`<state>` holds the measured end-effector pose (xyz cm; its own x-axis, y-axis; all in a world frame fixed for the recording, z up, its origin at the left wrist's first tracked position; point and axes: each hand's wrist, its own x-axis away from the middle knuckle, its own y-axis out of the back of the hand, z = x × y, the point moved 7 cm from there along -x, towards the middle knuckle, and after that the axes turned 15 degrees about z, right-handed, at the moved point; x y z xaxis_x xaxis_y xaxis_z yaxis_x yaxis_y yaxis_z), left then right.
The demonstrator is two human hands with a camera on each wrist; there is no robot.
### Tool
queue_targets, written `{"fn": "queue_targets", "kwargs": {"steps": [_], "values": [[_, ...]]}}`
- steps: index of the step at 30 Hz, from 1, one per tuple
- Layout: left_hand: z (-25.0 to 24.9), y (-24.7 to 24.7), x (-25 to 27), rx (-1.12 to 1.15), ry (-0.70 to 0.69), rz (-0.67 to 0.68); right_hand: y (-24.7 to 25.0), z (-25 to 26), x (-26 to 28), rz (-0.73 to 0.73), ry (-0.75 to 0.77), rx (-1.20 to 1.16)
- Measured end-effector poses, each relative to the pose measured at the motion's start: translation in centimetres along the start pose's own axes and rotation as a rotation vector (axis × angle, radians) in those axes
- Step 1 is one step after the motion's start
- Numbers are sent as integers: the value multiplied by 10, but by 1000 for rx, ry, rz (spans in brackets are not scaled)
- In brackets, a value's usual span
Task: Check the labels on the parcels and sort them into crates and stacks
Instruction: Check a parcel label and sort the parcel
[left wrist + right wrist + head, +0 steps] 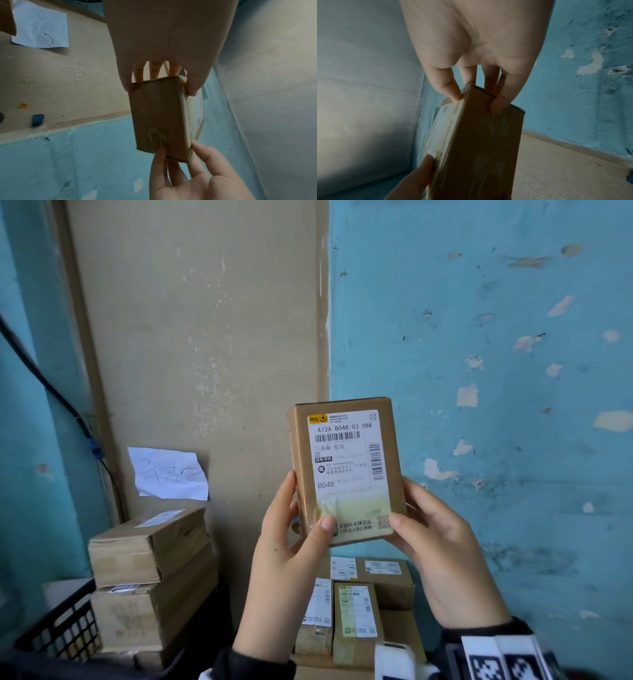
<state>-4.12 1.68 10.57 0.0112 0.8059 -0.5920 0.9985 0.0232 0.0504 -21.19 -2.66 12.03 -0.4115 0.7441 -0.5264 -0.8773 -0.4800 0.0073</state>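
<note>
Both hands [370, 556] gripping cardboard parcel [346, 470], upright

So the parcel [346, 470] is plain brown cardboard, with a white label [346, 460] printed in black barcodes and text, plus a yellow logo patch in its top corner. Wall [496, 354] is turquoise, paint chipped off in pale blotches; the strip beside it is beige. Crate [61, 628] is a black grid. Wrist band [503, 659] has black-and-white square markers. The paper note [169, 474] is white with scribbles.
</note>
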Motion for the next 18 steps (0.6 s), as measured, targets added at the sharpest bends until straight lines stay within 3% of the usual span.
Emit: {"fn": "queue_targets", "kwargs": {"steps": [18], "values": [[31, 18, 1, 118, 11, 39, -15, -19, 6, -82, 32, 28]]}}
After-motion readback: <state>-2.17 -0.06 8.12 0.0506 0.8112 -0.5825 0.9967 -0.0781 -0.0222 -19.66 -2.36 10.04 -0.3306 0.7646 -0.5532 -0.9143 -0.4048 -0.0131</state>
